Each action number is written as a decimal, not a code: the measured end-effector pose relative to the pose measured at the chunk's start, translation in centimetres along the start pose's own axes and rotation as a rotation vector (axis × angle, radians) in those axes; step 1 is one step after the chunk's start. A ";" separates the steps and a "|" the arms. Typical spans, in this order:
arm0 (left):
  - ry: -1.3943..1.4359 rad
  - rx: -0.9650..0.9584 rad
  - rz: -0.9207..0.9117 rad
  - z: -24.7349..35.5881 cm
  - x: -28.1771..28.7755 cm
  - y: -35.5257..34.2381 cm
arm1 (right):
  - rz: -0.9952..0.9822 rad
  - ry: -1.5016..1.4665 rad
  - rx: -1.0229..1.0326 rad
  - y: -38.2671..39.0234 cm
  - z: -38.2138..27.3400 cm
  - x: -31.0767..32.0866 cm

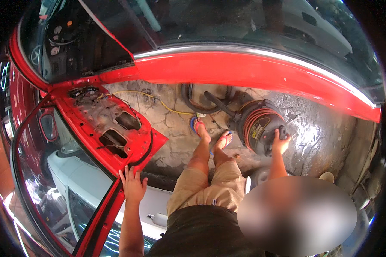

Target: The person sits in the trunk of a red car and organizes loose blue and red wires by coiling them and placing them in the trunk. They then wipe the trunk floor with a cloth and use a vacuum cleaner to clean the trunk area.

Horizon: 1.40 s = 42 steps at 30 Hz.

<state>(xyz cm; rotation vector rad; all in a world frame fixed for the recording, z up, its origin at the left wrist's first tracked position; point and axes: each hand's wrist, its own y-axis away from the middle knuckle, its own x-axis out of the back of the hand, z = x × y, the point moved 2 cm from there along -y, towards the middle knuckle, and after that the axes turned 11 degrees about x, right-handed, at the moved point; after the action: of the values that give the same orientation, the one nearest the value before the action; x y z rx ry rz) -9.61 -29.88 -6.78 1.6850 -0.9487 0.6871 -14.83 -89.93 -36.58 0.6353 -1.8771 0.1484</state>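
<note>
My left hand [134, 185] rests with fingers spread on the edge of an open red car door [148, 147]. The door's inner panel is bare metal with cut-out holes, and its window frame holds glass. On the right, my right hand [280, 143] is closed round the black handle on top of a vacuum cleaner [261, 132]. An orange-red cord [249, 124] is wound round the vacuum's body. A black hose [218, 103] runs from it toward the car. Part of my right arm is hidden by a blurred patch.
The red car's sill and body [227, 68] stretch across the far side, with the dashboard [64, 43] at far left. A yellow cord [163, 103] lies on the cracked concrete floor [167, 137]. A white car [154, 201] stands close behind the door. Wet floor shines at right.
</note>
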 end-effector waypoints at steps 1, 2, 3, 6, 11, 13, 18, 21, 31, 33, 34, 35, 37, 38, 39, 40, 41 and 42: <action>-0.002 -0.002 0.003 -0.1 -0.2 0.0 | -0.025 -0.001 0.005 -1.1 0.5 0.0; -0.003 -0.005 0.006 -0.3 -0.5 -0.1 | -0.049 0.000 0.010 -1.8 1.0 -0.2; -0.002 -0.009 0.009 -0.4 -0.8 -0.2 | -0.047 0.033 0.035 -1.9 1.3 -0.7; -0.028 0.007 0.016 -0.5 -0.9 -0.4 | -0.100 0.131 0.030 -1.6 1.7 -1.3; -0.073 0.044 0.029 -1.2 -2.1 -0.5 | -0.011 0.230 0.062 -1.0 0.4 -1.5; -0.064 0.057 0.024 -1.4 -2.5 -0.6 | -0.009 0.262 0.055 -1.0 -0.1 -1.8; -0.021 0.091 0.037 -1.6 -2.3 -0.8 | 0.011 0.288 0.076 -0.6 -0.8 -1.4; 0.065 0.147 0.090 -0.8 -1.7 -2.0 | -0.024 0.236 0.044 -0.6 -1.8 -1.4; 0.841 0.185 0.043 11.9 -20.0 -15.5 | 0.076 0.352 0.203 0.6 -1.4 -2.3; 1.019 0.212 -0.299 17.1 -28.8 -19.4 | 0.053 0.382 0.210 0.2 -1.1 -2.6; 1.036 0.177 -0.432 19.8 -34.5 -21.1 | 0.044 0.414 0.217 -0.1 -1.0 -1.8; 1.045 0.135 -0.547 22.4 -39.5 -23.2 | 0.045 0.433 0.222 -0.1 -0.6 -1.6; 0.857 0.088 -0.370 26.5 -57.5 -24.3 | -0.047 0.395 0.267 -0.4 0.3 -2.8; 0.902 0.148 -0.416 30.4 -59.8 -27.3 | -0.032 0.311 0.204 -1.1 0.3 -2.4; 0.934 0.218 -0.441 33.0 -60.9 -30.6 | -0.023 0.221 0.140 -0.9 0.4 -2.7; 1.000 0.280 -0.496 35.8 -59.9 -33.4 | -0.006 0.205 0.155 -2.1 1.3 -1.7; 1.058 0.339 -0.545 37.9 -57.9 -36.4 | 0.012 0.181 0.167 -3.3 2.6 -0.8; 1.114 0.427 -0.573 38.6 -57.4 -37.9 | 0.005 0.191 0.167 -3.4 2.8 -0.6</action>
<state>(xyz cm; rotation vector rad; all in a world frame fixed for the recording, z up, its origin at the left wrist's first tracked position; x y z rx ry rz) -7.68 -46.17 -83.95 1.4532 0.4725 1.2539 -15.25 -93.71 -38.90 0.7046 -1.6938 0.3599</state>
